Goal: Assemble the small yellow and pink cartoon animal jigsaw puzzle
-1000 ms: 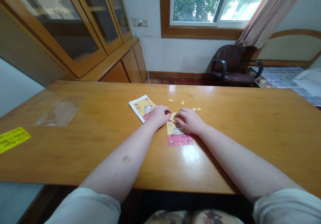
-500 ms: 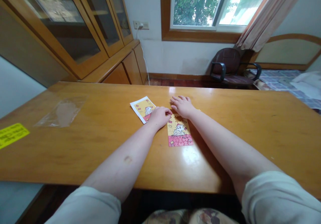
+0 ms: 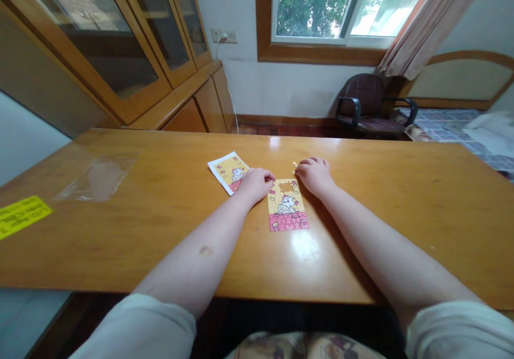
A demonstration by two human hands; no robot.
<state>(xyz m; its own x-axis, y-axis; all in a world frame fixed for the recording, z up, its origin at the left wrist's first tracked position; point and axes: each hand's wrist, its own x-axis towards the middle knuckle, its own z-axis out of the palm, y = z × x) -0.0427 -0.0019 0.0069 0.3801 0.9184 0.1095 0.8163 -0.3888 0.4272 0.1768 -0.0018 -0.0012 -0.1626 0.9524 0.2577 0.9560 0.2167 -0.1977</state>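
Note:
A jigsaw puzzle [image 3: 287,204] lies flat on the table, yellow above and pink below, with a white cartoon animal in its middle. Near its top edge a gap shows bare wood. My left hand [image 3: 257,184] rests at the puzzle's top left corner, fingers curled together; whatever they pinch is hidden. Partly under that hand lies a white-edged reference picture card [image 3: 225,172] with the same design. Beyond the puzzle's top right corner, my right hand [image 3: 316,177] is bent down, its fingertips closed at a small yellow puzzle piece [image 3: 294,172]. Another loose piece [image 3: 295,164] lies beside them.
A clear plastic bag [image 3: 105,179] and a yellow printed sheet [image 3: 22,215] lie on the left of the wooden table [image 3: 180,230]. Behind it stand a glass-doored cabinet [image 3: 168,80] and a dark armchair [image 3: 367,104]. A bed [image 3: 450,126] is at the right.
My right hand has moved right, away from above the puzzle, and its spread fingers have curled in. The gap and loose pieces now show. My left hand stays at the corner.

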